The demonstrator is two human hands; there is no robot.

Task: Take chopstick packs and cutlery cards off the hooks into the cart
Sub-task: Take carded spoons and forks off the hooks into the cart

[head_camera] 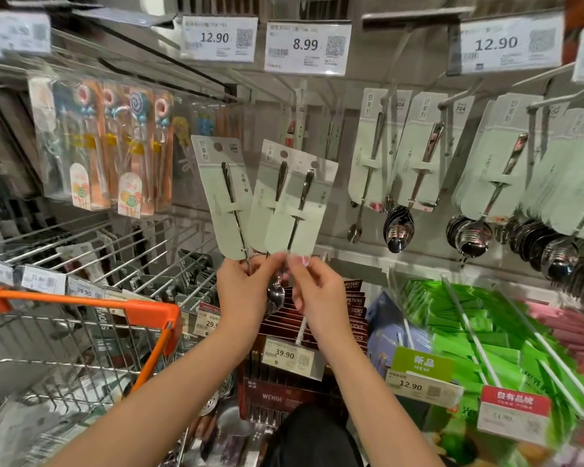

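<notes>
Up in front of the display, both hands hold a fan of 3 pale green cutlery cards by their bottom edges. The left hand (241, 281) pinches the lower end of the leftmost card (221, 200), fingers curled round the utensil stem that sticks out below it. The right hand (312, 284) pinches the bottom of the rightmost card (299, 210) between thumb and fingertips, and the middle card (267, 197) sits between the 2, partly covered by the right one. A spoon bowl (276, 294) hangs down between the 2 hands. All 3 cards are off the hooks and held upright, tilted outward, above the lower rows of goods. More green spoon cards (418, 153) hang on hooks to the right, with price tags reading 12.90 (218, 38), 8.99 (305, 45) and 12.90 above. Clear packs of children's chopsticks (129, 146) with lollipop tops hang to the left. The cart (81, 332), wire with an orange rim, stands at lower left, well apart from the held cards. Dark chopstick boxes (353, 315) and green packets (486, 335) fill the hooks below.
</notes>
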